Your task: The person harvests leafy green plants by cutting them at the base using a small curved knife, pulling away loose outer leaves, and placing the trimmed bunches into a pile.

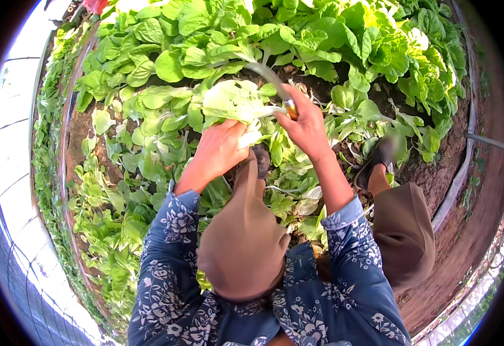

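My left hand grips a leafy green vegetable by its thick white stalks. A broad pale leaf spreads just beyond the knuckles. In my right hand is a sickle, its handle in the palm and its curved blade pointing away and to the left. The thumb and fingers of that hand also meet the end of a white leaf stalk; whether they pinch it is unclear. Loose leaves cover the soil below both hands.
Dense standing greens fill the bed ahead. My shoes, one between the arms and one at right, rest among cut leaves. A pale hose or plastic strip edges the bed by a dirt path. Netting lies left.
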Demonstrator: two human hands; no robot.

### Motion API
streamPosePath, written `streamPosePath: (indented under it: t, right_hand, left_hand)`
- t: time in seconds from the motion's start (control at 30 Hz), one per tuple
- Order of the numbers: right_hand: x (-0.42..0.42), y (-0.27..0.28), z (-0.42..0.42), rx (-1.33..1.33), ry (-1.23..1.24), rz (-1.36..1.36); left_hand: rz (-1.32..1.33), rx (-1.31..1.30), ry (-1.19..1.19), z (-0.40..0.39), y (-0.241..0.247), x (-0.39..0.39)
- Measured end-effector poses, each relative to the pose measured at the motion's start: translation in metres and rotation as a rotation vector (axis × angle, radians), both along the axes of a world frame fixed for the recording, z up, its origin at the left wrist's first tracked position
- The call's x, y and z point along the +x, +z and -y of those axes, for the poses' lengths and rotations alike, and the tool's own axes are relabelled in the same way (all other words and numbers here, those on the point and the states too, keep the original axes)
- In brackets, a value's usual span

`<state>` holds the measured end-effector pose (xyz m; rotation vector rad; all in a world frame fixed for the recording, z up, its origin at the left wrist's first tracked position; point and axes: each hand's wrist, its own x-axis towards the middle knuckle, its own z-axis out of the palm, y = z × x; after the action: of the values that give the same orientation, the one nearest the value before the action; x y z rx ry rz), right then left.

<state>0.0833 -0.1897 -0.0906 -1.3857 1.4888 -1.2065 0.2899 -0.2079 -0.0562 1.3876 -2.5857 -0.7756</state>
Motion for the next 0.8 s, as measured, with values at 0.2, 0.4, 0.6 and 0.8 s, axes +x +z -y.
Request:
streamPosePath:
  t: [0.2, 0.4, 0.6, 0.8]
  right_hand:
    - [0.021, 0.06, -0.007, 0.059, -0.098, 0.315]
    - [-0.023, 0.056, -0.032, 0.203, -0.216, 0.153]
    - [0.03, 0.105, -0.053, 0.13, 0.25, 0.419]
    - [-0.001, 0.101, -0.048, -0.077, -0.14, -0.901]
  left_hand:
    - [-0.178, -0.055, 0.077, -0.033, 0.057, 0.023]
    - [-0.625, 0.415, 0.312, -0.056, 0.067, 0.067]
    - [-0.734, 0.512, 0.329, -0.072, 0.093, 0.065]
    - [-0.392, 0.15, 0.181, -0.072, 0.11, 0.07]
